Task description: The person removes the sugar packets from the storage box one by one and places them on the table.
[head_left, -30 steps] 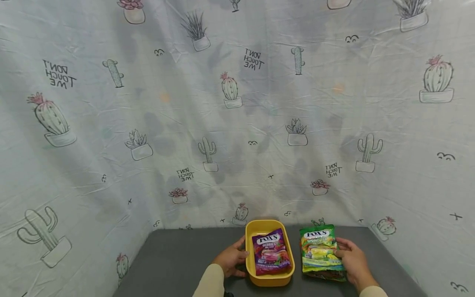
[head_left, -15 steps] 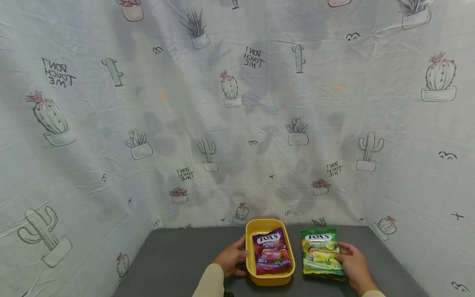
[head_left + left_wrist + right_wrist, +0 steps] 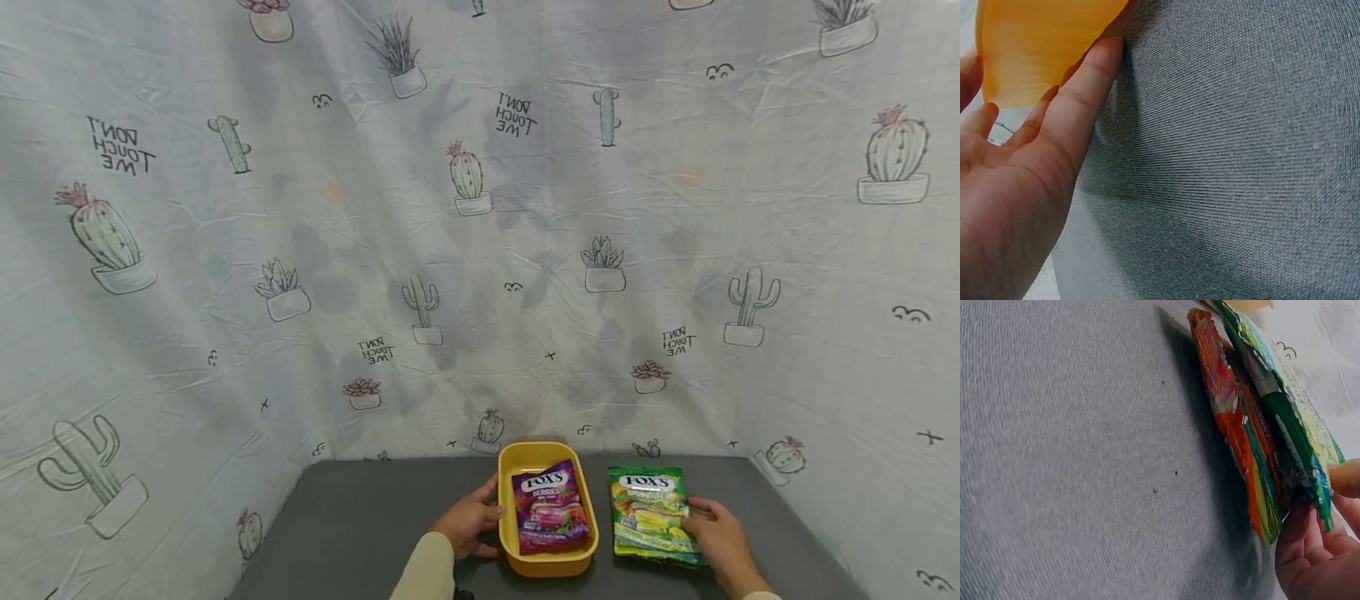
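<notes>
Green candy bag (image 3: 651, 515) pinched at edge by rt hand (image 3: 723, 546).

A grey, finely woven bench (image 3: 360, 533) is seen across the bottom middle of the head view, and its cloth-like weave fills most of both wrist views. Behind it and to both sides, a pale, creased fabric backdrop (image 3: 315, 250) is hung, filling the rest of the frame. The backdrop is printed with potted cacti, succulents and small birds, and the words "DON'T TOUCH ME" are shown mirrored in several places.
</notes>
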Motion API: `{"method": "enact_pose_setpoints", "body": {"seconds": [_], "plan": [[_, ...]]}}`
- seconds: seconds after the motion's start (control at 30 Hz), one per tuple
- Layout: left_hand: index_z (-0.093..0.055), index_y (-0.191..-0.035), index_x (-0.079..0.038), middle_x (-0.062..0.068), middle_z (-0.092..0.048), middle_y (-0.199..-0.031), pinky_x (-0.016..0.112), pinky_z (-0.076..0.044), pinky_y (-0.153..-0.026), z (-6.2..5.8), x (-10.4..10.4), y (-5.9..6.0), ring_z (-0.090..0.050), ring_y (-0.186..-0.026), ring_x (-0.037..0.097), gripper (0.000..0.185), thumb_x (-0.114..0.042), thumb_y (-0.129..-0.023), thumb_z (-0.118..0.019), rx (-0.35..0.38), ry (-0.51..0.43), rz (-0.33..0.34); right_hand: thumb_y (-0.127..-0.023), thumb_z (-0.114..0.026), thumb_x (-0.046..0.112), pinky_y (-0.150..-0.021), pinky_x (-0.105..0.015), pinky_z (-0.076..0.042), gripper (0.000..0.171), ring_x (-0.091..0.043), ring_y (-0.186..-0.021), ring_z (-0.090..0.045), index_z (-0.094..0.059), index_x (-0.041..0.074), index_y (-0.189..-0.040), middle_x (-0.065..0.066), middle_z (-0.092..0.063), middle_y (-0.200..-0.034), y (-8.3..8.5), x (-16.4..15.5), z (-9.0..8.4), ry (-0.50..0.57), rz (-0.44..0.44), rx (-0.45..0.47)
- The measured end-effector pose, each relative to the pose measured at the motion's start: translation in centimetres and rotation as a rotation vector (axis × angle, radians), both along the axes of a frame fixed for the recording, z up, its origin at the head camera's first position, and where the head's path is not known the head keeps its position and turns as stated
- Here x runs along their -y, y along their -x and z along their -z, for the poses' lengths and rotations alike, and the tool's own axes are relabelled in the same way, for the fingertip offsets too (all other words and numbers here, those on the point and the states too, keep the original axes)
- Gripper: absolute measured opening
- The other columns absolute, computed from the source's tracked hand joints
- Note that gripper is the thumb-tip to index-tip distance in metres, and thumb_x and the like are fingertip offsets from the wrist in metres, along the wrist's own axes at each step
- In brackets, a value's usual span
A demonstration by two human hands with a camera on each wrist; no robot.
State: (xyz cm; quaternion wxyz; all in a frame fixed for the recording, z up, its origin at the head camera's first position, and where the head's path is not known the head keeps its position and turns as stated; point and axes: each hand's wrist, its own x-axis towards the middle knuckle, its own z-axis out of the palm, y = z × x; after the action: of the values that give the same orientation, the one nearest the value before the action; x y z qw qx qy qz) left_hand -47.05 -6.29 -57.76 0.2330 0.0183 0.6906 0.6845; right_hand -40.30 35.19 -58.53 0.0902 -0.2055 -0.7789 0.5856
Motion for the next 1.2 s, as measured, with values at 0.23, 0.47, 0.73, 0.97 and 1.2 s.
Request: {"method": "enact_pose_setpoints", "body": {"seconds": [0.23,0.47,0.73,0.97,1.2], "plan": [[-0.026,-0.174,-0.016,0.024,-0.064,-0.137,0.076,-0.055,-0.085,0.1,0.0,0.1,-0.064,-0.125,0.043,0.072,-0.011,-0.112,-0.062,0.003,0.004,-0.006,-0.092,-0.064,0.001,-0.066,-0.043,-0.055,0.056,-0.038,-0.089,-0.065,-0.05,-0.021,-0.141,-0.034,-0.064,-0.111,-0.4,-0.3,-0.6,-0.012,0.098,-0.003],[-0.026,-0.175,-0.016,0.024,-0.063,-0.14,0.076,-0.054,-0.086,0.2,0.1,-0.1,-0.063,-0.126,0.043,0.073,-0.011,-0.111,-0.062,-0.002,-0.004,0.005,-0.095,-0.06,0.002,-0.063,-0.045,-0.051,0.05,-0.035,-0.084,-0.06,-0.052,-0.015,-0.141,-0.024,-0.064,-0.1,0.0,-0.7,-1.4,-0.032,0.154,0.007],[-0.026,-0.174,-0.016,0.024,-0.064,-0.139,0.076,-0.054,-0.087,-0.1,0.1,-0.2,-0.062,-0.127,0.043,0.072,-0.01,-0.111,-0.061,0.003,-0.004,0.009,-0.103,-0.064,0.011,-0.069,-0.044,-0.061,0.054,-0.033,-0.095,-0.069,-0.049,-0.013,-0.149,-0.035,-0.063,-0.125,0.5,-0.5,-2.6,0.065,0.086,-0.032],[-0.026,-0.174,-0.015,0.025,-0.062,-0.141,0.076,-0.054,-0.086,-0.2,0.1,-0.3,-0.062,-0.127,0.043,0.072,-0.01,-0.112,-0.061,-0.008,-0.008,0.013,-0.109,-0.063,0.014,-0.074,-0.044,-0.063,0.058,-0.021,-0.087,-0.072,-0.04,-0.011,-0.156,-0.016,-0.07,-0.111,0.6,-0.4,-3.4,0.296,-0.009,-0.062],[-0.028,-0.174,-0.016,0.024,-0.062,-0.139,0.076,-0.055,-0.086,0.0,0.1,-0.1,-0.062,-0.125,0.043,0.072,-0.012,-0.112,-0.062,-0.005,-0.004,-0.001,-0.112,-0.061,0.018,-0.078,-0.043,-0.063,0.061,-0.021,-0.091,-0.074,-0.035,-0.01,-0.159,-0.013,-0.071,-0.115,0.6,0.2,-4.2,0.335,-0.097,-0.06]]}}
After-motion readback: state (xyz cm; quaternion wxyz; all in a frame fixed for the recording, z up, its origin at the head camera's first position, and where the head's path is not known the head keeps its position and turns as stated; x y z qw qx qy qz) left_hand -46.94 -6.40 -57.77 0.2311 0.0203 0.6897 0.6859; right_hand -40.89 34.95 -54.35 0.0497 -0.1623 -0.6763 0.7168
